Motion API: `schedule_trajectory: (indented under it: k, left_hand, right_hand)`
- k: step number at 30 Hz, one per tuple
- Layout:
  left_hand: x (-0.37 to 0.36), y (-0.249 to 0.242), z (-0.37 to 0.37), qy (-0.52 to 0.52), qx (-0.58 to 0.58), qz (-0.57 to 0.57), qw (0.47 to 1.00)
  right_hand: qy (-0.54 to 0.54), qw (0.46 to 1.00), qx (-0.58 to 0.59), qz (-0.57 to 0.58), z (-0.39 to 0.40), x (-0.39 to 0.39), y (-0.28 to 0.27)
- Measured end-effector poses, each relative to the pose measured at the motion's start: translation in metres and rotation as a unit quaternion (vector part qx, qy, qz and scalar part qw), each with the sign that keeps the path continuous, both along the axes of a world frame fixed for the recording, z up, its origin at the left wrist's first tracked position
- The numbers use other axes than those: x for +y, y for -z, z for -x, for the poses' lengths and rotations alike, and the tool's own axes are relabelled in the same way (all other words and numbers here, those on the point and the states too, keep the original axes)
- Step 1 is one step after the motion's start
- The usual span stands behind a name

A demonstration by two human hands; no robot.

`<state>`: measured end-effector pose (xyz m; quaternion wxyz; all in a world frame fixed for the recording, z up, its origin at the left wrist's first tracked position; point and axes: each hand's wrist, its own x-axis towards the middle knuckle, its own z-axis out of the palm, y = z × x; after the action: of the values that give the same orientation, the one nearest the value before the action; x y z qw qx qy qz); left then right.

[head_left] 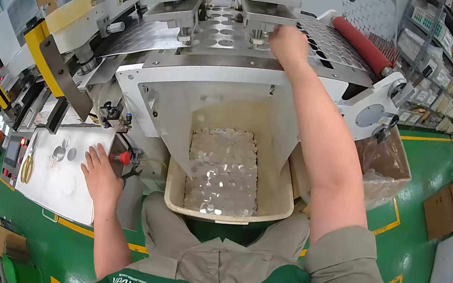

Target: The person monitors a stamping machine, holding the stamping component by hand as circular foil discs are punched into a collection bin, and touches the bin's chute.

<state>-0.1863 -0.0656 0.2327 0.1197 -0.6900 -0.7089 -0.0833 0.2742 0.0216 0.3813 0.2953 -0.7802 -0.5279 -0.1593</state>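
Note:
My left hand [102, 179] lies with its fingers spread at the right edge of a white board [45, 189]. On that board are a pair of yellow-handled scissors [27, 168] and several small round discs [59, 153]. My right hand [290, 45] reaches up to the machine's metal bed, beside the right press block [266, 16]; its fingertips are partly hidden, and what they hold, if anything, cannot be made out. Perforated sheet material [336, 43] runs right of this hand. Below the machine, a cream bin [172, 189] holds a heap of clear round discs [224, 171].
A red roller [362, 46] sits at the machine's right end. A red knob [125, 158] sticks out near my left hand. Right of the bin stands a plastic-lined carton [400, 161]. Stocked shelves [440, 63] and another cardboard box [451, 204] are farther right.

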Motion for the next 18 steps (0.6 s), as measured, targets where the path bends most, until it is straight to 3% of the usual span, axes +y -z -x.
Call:
schedule_trajectory:
  k: [3, 5, 9, 11, 13, 18]
  left_hand:
    - [0.000, 0.001, 0.001, 0.003, 0.001, 0.001, 1.000]
    - [0.002, 0.004, 0.003, 0.008, -0.007, -0.012, 1.000]
    - [0.000, 0.000, 0.000, 0.001, -0.003, -0.001, 1.000]
    - [0.004, 0.007, 0.005, 0.005, -0.002, -0.014, 1.000]
    - [0.001, 0.002, 0.001, 0.002, 0.000, -0.005, 1.000]
    - [0.002, 0.005, 0.002, 0.001, 0.002, -0.006, 1.000]
  right_hand:
    - [-0.026, 1.000, -0.013, -0.012, 0.004, 0.000, 0.010]
    - [-0.016, 0.998, 0.037, -0.058, 0.004, 0.000, 0.003]
    - [-0.020, 0.999, 0.017, 0.021, 0.000, 0.001, 0.004]
    - [-0.017, 0.998, 0.008, -0.062, 0.003, 0.002, 0.003]
    - [-0.026, 1.000, 0.007, 0.008, 0.002, -0.001, 0.007]
    - [-0.018, 0.999, 0.008, -0.027, 0.001, 0.002, 0.008]
